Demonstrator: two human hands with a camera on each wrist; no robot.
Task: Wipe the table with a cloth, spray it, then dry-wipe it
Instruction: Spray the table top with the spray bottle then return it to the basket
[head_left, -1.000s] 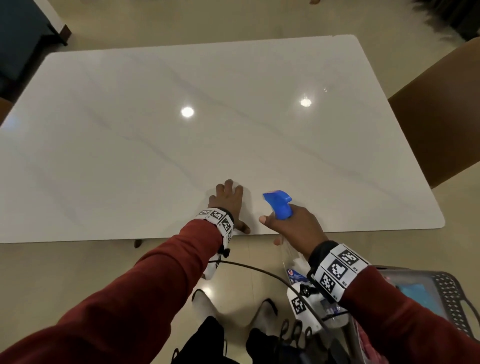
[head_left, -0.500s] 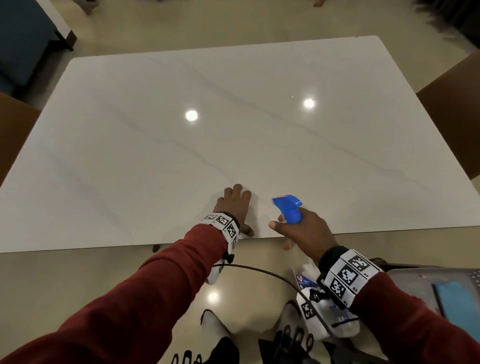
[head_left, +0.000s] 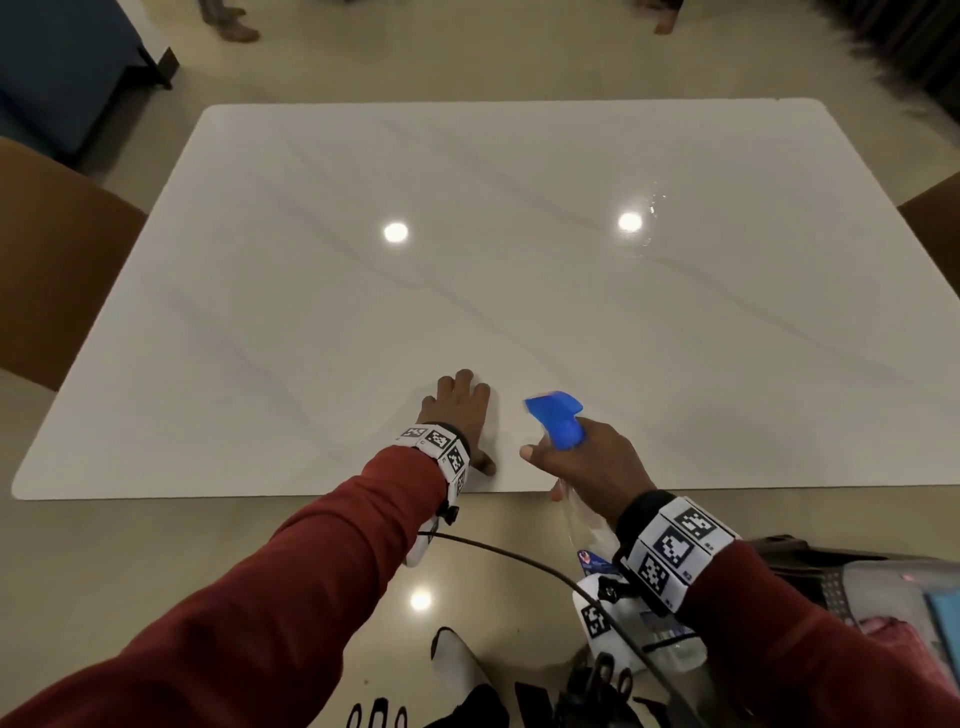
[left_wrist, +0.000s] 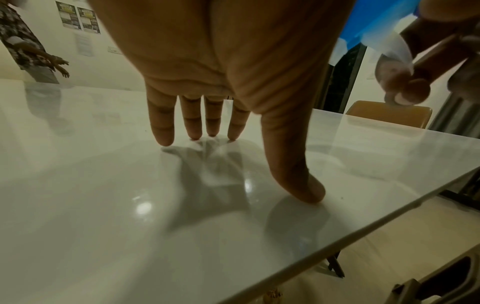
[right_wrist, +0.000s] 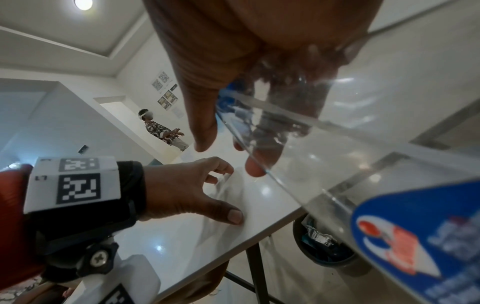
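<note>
Though nearly lost against the glossy white, grey-veined table (head_left: 467, 291) from the head, lies thin, white and rumpled as one cloth (left_wrist: 217, 162) in both wrist views, near the middle of the front edge. Pins it with the left hand (head_left: 460, 415), fingers (left_wrist: 162, 123) straight and spread, thumb tip down too. Just right of that, wraps the right hand (head_left: 597, 462) round the neck of one clear spray bottle (head_left: 558, 415) with a blue head, over the front edge; shows those curled fingers plainly only from the right wrist. Counts two brown chairs (head_left: 57, 260), one at each side edge.
</note>
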